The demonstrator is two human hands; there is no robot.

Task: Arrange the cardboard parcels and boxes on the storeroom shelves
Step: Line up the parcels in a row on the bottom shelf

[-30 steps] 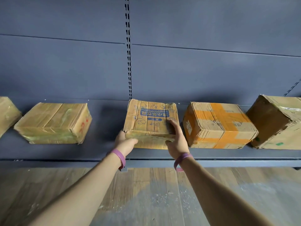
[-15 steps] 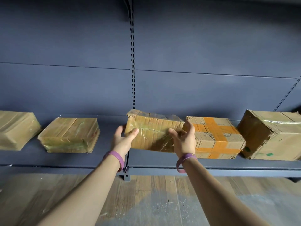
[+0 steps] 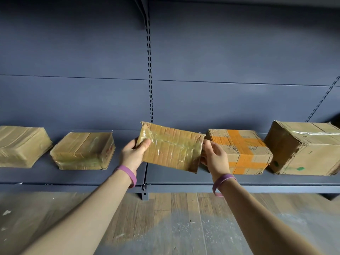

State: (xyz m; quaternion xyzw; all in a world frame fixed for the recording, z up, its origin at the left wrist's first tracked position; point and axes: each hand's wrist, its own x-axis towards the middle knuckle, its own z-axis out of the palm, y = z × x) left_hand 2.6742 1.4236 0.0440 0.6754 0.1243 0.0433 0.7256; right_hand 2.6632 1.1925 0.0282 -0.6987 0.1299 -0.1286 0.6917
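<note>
Grey back panel [image 3: 73, 52] fills everything above the hands, with the slotted upright [image 3: 150, 89] running straight up above the left hand. Wood-look floor [image 3: 174, 218] lies under both forearms. Shelf [image 3: 184, 179] board runs just beyond the wrists.

Boxes on the shelf:
- big plain box [image 3: 305, 150], well right of the right hand
- far-left parcel [image 3: 20, 146], well left of the left hand, cut off by the frame edge
- taped parcel [image 3: 82, 150], just left of the left hand
- orange-taped box [image 3: 242, 151], right behind the right hand, partly covered by it

Held parcel [image 3: 171, 150] is between the two hands, tilted with its right end lower and its tape-glossy face toward the camera. It looks lifted off the board; can't confirm the gap.

Left hand [image 3: 132, 155] grips the left end, thumb over the front face, fingers behind. Right hand [image 3: 215, 157] grips the right end, thumb up, fingers wrapped round the edge.

Purple wristbands on the left wrist [image 3: 128, 173] and the right wrist [image 3: 221, 181].
</note>
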